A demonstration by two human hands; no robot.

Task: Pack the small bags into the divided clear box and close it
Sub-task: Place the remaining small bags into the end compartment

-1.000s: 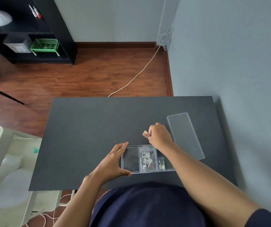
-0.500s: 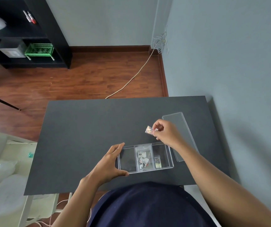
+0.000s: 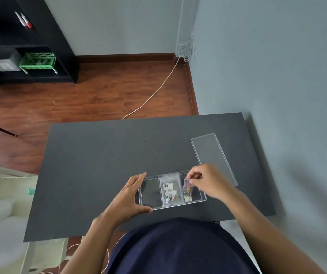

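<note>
While the left hand (image 3: 128,198) braces the near-left corner of the divided clear box (image 3: 172,189), thumb along the front wall and fingers spread up its left end, the right hand (image 3: 208,181) holds a small bag (image 3: 187,187) over the right-hand compartment. That grip is a pinch: thumb and forefinger pressed together on the bag's top edge, the remaining fingers curled. The bag hangs just below and to the left of the pinch, its lower end dipping into the compartment, where a second small bag seems to lie already, though the clear plastic makes the two hard to separate.

Judging by its look, the bag is thin, soft film holding tiny loose pieces: very light, limp, somewhat slippery. It should be taken by its sealed top edge, as now, so the contents settle to the bottom. Its long axis runs away from the person, matching the compartment's length, with the top end pointing to the far side of the table (image 3: 99,165).

A labelled bag (image 3: 168,189) lies flat in the middle compartment, left of the pinch. The left compartment, beside the bracing hand, looks empty. The box itself is stiff, light and smooth, its long axis running left to right.

Beyond and right of the pinching hand, the clear lid (image 3: 214,157) lies flat on the table, its long axis pointing away from the person.
</note>
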